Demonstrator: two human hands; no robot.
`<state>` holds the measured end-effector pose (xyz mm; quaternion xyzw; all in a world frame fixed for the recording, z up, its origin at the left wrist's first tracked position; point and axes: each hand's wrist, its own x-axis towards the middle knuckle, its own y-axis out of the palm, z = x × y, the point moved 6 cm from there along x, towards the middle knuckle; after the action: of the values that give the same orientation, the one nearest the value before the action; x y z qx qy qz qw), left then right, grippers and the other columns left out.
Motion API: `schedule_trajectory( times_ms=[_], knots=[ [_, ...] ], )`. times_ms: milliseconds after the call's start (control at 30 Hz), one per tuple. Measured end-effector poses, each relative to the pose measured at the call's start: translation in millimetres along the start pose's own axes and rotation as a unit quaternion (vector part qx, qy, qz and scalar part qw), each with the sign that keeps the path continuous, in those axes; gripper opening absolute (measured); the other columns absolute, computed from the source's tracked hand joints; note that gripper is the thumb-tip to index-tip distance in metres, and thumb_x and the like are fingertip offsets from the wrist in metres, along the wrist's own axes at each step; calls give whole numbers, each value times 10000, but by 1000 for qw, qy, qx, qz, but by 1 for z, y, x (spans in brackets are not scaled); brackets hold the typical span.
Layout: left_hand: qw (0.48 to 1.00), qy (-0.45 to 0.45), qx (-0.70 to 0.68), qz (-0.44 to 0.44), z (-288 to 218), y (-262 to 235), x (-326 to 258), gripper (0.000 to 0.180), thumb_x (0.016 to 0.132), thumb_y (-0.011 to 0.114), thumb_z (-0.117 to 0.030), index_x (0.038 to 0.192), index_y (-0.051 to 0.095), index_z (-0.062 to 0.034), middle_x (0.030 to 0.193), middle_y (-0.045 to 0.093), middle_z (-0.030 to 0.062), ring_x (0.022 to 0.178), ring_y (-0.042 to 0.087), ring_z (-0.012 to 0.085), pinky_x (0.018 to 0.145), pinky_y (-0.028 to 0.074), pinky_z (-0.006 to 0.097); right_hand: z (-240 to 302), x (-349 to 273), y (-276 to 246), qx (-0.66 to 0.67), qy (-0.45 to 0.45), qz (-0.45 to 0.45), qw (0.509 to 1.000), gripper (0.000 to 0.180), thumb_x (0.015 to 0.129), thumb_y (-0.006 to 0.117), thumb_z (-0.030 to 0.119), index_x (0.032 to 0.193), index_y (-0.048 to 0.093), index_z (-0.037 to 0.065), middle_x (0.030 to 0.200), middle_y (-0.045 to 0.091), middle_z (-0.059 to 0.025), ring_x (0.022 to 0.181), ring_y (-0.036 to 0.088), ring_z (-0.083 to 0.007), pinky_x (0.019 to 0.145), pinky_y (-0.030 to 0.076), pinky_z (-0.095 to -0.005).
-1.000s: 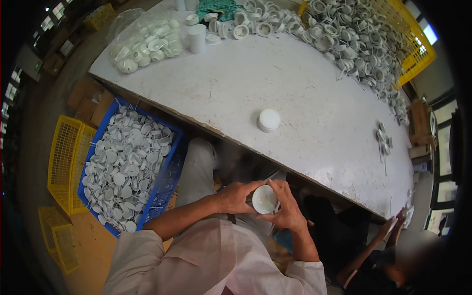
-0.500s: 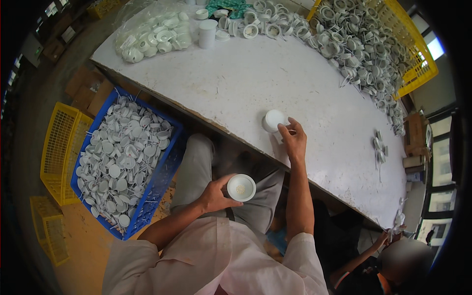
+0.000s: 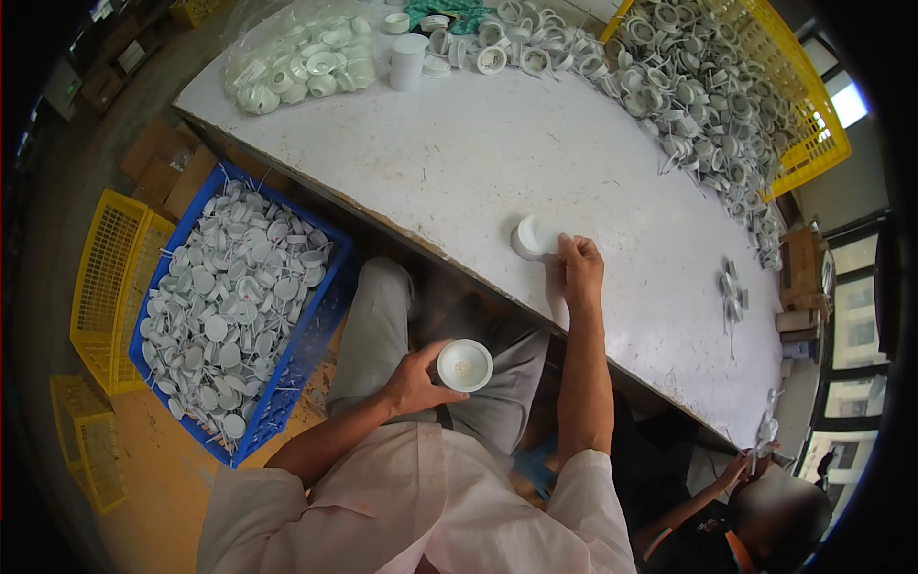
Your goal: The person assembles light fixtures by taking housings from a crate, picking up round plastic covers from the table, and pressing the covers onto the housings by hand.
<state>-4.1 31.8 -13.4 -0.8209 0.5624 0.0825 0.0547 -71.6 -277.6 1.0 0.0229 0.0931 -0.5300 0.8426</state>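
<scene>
Over my lap, my left hand [image 3: 417, 375] is closed round a white, cup-shaped lamp housing [image 3: 466, 351]. Its open side faces up and shows small yellowish dots inside. My right hand [image 3: 580, 263] reaches over the near part of the table [image 3: 430, 182]. Between thumb and fingers it pinches the edge of a thin white disc [image 3: 549, 235]. That disc partly covers a short, round white stack or pot [image 3: 523, 239] standing on the table; I cannot tell whether the two touch.
A blue crate [image 3: 287, 383] full of small white round parts with wires stands at my left, beside yellow crates [image 3: 96, 277]. A bag of white cups [image 3: 306, 67] and a white cylinder [image 3: 408, 62] lie at the back. Wired housings [image 3: 698, 115] spill from a yellow basket [image 3: 803, 86]. Another person [image 3: 755, 517] sits at right.
My right hand has drawn slightly right, and the thin white disc has shifted off the round white stack or pot with it. The left hand still holds the lamp housing over my lap.
</scene>
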Motion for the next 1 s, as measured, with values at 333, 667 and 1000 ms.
schedule_trajectory(
  times_ms=[333,667,1000],
  knots=[
    [998,36,25,-40,-3,-4,14,828,620,847,-121,1310,404,-3,1182,568,138,1111,555,188,915,479,307,-15,-60,-7,218,73,51,972,107,927,552,113,981,541,21,787,623,-58,594,576,-104,542,473,-215],
    [997,34,-51,-43,-13,-1,46,806,614,822,-98,1316,432,-21,1211,572,117,1134,533,178,979,417,305,-25,-113,0,233,74,78,967,159,914,556,75,1062,552,17,821,640,-65,612,583,-117,539,472,-203],
    [999,36,6,-29,-15,7,52,856,653,789,-5,1374,328,-17,1263,508,124,1173,506,194,992,441,323,-46,-145,21,142,99,99,980,144,866,641,77,996,613,23,809,632,-19,618,543,-60,536,440,-199]
  ],
)
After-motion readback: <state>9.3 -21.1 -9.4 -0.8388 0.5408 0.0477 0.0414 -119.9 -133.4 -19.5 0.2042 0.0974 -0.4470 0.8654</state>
